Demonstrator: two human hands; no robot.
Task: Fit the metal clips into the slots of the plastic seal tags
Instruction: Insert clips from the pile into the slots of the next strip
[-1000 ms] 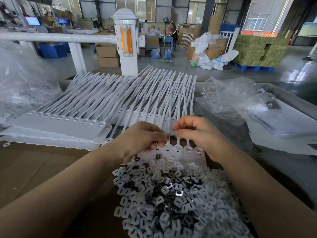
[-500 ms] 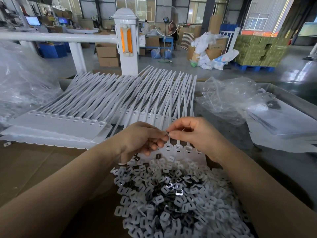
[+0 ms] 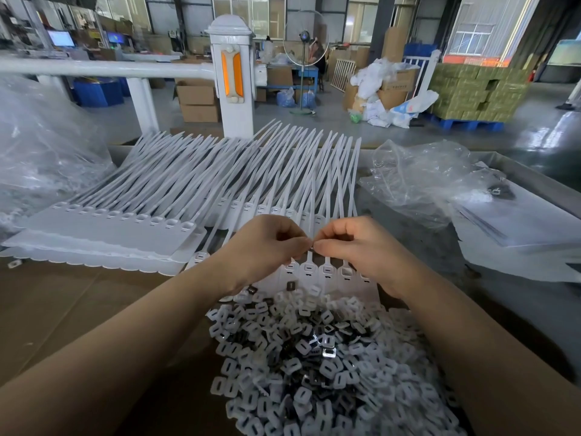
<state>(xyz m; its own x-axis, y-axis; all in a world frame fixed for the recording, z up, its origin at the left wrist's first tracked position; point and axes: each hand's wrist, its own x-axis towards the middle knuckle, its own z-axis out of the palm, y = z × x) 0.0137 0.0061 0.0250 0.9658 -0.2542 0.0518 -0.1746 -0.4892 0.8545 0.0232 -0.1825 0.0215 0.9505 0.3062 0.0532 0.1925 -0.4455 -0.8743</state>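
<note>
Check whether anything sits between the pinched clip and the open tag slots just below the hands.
Nothing visible does. Both hands, left hand and right hand, pinch the clip directly above the row of tag heads; only open air shows between them.

Crumpled clear plastic bag [image 3: 421, 180] lies on the counter [image 3: 440, 247] up & right of the grip; another clear bag [image 3: 37, 146] far left. Brown cardboard sheet [image 3: 63, 309] below-left. White post w/ orange reflector [image 3: 232, 77] stands straight beyond, white rail [image 3: 103, 69] running left from it. Bkgd: cardboard boxes [image 3: 198, 100], standing fan [image 3: 303, 45], green stacked cartons on blue pallet [image 3: 474, 92], monitors [image 3: 61, 38].
</note>
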